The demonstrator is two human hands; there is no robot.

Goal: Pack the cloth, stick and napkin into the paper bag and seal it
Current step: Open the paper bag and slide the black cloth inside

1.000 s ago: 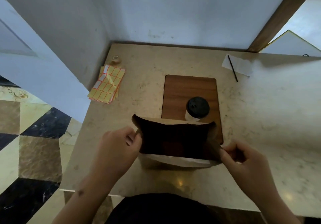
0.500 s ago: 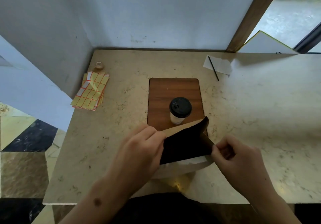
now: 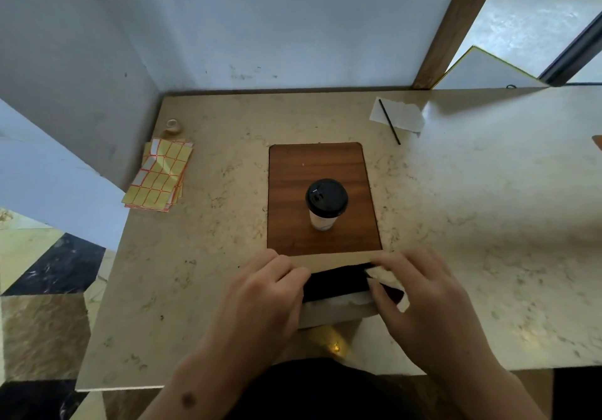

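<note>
Your left hand and right hand pinch the two ends of the brown paper bag at the near bench edge, flattening its dark mouth, probably to crease it. The thin black stick lies across the white napkin, well apart at the far right.

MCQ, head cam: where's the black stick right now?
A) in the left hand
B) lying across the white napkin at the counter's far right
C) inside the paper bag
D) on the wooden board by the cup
B: the stick lies slanted across the napkin, far from the paper bag.
</note>
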